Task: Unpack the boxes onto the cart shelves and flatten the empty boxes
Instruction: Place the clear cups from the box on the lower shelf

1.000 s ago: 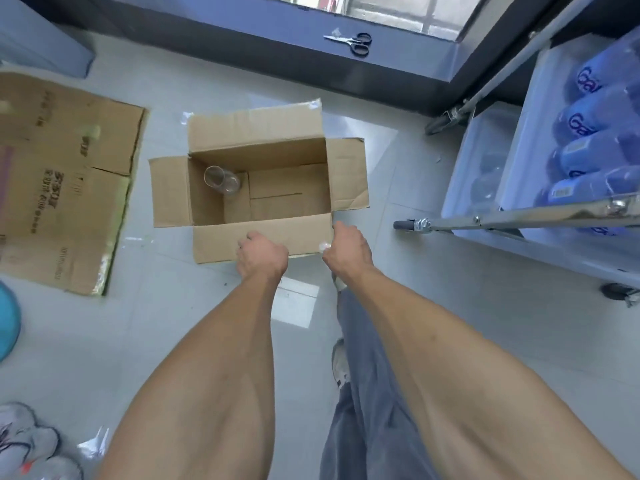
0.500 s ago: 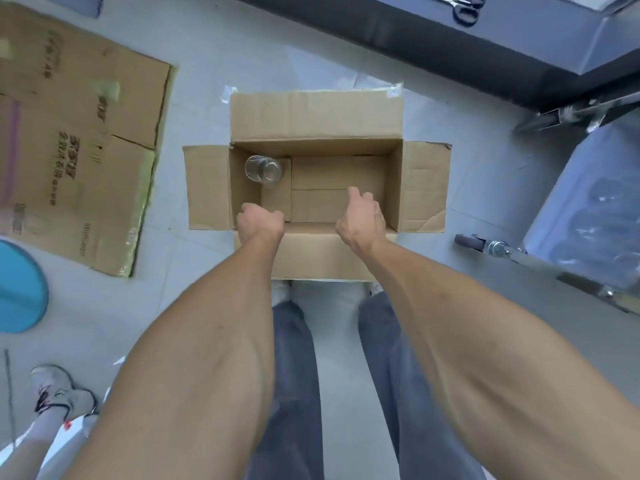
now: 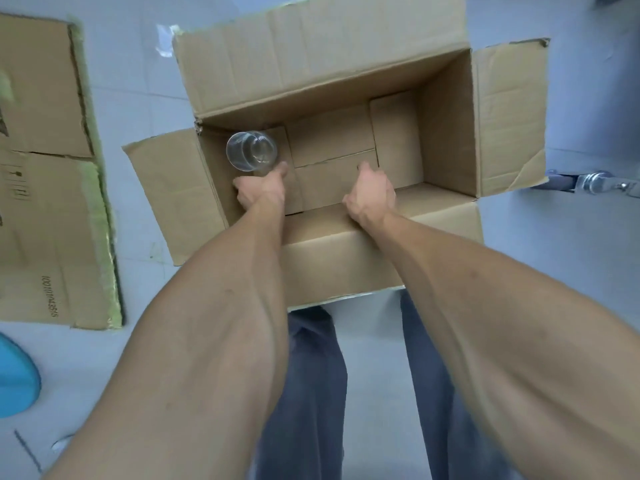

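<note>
Two empty, loosely spread hands, left hand and right hand, reach into the cardboard box; next, the left must grasp the last glass.

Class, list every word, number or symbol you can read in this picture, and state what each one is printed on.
"100101043516", roughly, the last digits uncertain: printed sideways near the lower edge of the flattened cardboard box on the floor at left.
Small handling pictograms on the same flattened box, further up: too blurred to identify.
Open cardboard box: no print visible on its flaps or inside walls.
Clear glass in the box: no label visible.
</note>
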`<action>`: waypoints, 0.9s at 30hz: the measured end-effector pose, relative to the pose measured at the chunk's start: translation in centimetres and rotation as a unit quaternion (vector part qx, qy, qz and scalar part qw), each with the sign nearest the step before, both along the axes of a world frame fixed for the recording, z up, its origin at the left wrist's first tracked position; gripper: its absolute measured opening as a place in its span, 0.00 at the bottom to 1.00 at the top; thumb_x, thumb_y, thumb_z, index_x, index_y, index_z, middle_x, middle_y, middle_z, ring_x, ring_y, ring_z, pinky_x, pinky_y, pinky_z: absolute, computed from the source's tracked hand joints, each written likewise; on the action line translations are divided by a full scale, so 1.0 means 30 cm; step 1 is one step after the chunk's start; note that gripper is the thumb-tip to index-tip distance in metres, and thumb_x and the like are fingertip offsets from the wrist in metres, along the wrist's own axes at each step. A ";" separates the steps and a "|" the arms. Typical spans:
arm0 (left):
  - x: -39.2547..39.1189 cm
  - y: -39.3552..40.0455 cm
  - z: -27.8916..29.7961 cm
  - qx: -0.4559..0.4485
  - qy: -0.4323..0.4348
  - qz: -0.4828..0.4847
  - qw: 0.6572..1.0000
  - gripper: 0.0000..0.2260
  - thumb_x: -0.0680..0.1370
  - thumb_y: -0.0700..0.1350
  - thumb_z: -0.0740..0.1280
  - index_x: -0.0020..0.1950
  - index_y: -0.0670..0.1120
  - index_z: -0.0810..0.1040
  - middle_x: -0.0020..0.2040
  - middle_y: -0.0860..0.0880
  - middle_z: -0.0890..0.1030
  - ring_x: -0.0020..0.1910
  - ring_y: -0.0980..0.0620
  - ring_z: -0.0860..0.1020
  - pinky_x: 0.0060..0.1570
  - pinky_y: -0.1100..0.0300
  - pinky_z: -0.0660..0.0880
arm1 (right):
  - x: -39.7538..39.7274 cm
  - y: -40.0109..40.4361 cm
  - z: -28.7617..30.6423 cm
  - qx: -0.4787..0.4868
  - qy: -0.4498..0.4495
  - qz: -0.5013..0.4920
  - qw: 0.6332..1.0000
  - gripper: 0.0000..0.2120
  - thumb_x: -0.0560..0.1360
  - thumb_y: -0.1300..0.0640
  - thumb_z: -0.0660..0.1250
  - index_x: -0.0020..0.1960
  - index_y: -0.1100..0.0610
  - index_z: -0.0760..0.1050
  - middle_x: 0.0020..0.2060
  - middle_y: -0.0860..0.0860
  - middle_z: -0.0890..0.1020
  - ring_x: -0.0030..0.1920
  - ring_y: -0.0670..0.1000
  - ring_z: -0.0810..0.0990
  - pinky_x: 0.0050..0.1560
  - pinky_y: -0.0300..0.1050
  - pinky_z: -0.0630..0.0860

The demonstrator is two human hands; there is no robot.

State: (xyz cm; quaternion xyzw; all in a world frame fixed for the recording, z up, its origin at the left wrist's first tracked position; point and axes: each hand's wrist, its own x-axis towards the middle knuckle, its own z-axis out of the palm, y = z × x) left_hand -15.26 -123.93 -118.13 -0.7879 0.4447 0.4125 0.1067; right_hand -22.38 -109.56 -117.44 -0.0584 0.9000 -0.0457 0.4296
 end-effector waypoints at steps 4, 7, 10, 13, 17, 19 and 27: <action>-0.051 -0.012 -0.093 -0.066 0.049 0.097 0.992 0.41 0.60 0.59 0.82 0.66 0.44 0.71 0.60 0.45 0.79 0.55 0.44 0.78 0.54 0.55 0.71 | 0.040 -0.063 -0.093 0.002 0.000 -0.013 1.000 0.17 0.75 0.56 0.68 0.63 0.57 0.72 0.55 0.58 0.77 0.58 0.60 0.77 0.52 0.47 0.72; -0.083 -0.008 -0.111 -0.129 0.073 0.170 0.974 0.37 0.61 0.60 0.82 0.63 0.46 0.74 0.50 0.50 0.75 0.46 0.47 0.73 0.51 0.57 0.66 | 0.060 -0.107 -0.099 -0.010 0.005 -0.027 1.000 0.18 0.75 0.55 0.68 0.63 0.57 0.71 0.56 0.58 0.76 0.59 0.60 0.77 0.52 0.47 0.70; -0.080 -0.046 -0.078 -0.156 0.083 0.170 0.969 0.30 0.61 0.60 0.80 0.59 0.50 0.78 0.46 0.53 0.73 0.47 0.48 0.76 0.54 0.57 0.71 | 0.066 -0.139 -0.058 -0.021 0.011 -0.048 0.999 0.18 0.74 0.57 0.67 0.63 0.58 0.72 0.56 0.59 0.77 0.58 0.61 0.77 0.54 0.48 0.72; -0.045 -0.101 -0.001 -0.153 0.084 0.036 0.984 0.24 0.60 0.62 0.78 0.50 0.55 0.75 0.40 0.59 0.75 0.43 0.52 0.78 0.47 0.63 0.70 | 0.053 -0.156 -0.003 -0.029 0.024 -0.076 0.996 0.17 0.73 0.59 0.66 0.62 0.59 0.71 0.54 0.59 0.77 0.56 0.61 0.77 0.54 0.50 0.74; 0.023 -0.154 0.145 -0.143 0.103 -0.198 0.964 0.24 0.61 0.61 0.76 0.52 0.54 0.77 0.42 0.58 0.78 0.45 0.54 0.77 0.47 0.66 0.68 | 0.036 -0.167 0.103 -0.048 0.045 -0.111 0.992 0.19 0.73 0.61 0.68 0.64 0.58 0.70 0.54 0.58 0.77 0.55 0.60 0.78 0.47 0.47 0.70; 0.046 -0.160 0.236 -0.104 0.133 -0.278 0.946 0.19 0.62 0.59 0.76 0.49 0.56 0.76 0.42 0.60 0.78 0.43 0.58 0.77 0.43 0.68 0.68 | 0.034 -0.159 0.183 -0.072 0.039 -0.101 0.992 0.26 0.72 0.59 0.70 0.68 0.55 0.68 0.59 0.57 0.76 0.59 0.59 0.76 0.49 0.47 0.71; -0.062 -0.089 0.646 0.097 0.219 -0.439 0.866 0.21 0.62 0.57 0.77 0.52 0.52 0.79 0.49 0.56 0.80 0.48 0.59 0.78 0.42 0.71 0.70 | 0.013 -0.097 0.612 -0.217 0.005 -0.076 0.973 0.42 0.63 0.52 0.79 0.72 0.50 0.63 0.64 0.51 0.75 0.63 0.56 0.74 0.54 0.46 0.73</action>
